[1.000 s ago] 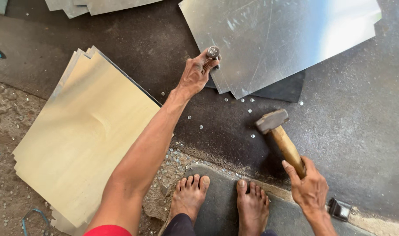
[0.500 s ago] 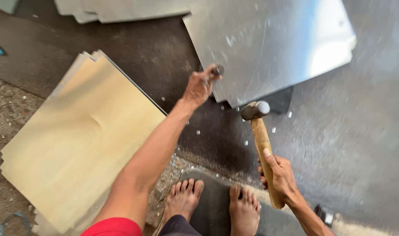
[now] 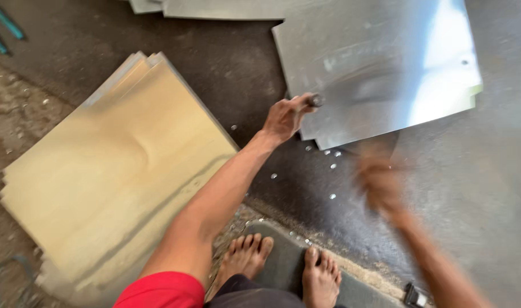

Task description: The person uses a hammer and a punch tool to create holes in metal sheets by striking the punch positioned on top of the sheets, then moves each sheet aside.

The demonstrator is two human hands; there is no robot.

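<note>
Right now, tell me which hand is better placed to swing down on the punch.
Right hand, probably: it is free beside the metal sheet, blurred. The left hand grips the punch at the sheet's edge.

The person wears a short red sleeve [image 3: 160, 290] on the upper left arm, just beside a dark garment [image 3: 254, 294] that covers the legs. From the sleeve's hem, the arm runs bare to the left hand [image 3: 283, 118]. Both bare feet [image 3: 283, 268] show beyond the dark garment, without shoes. The right hand [image 3: 380, 185] and its forearm are bare too, blurred beyond finer detail.
</note>
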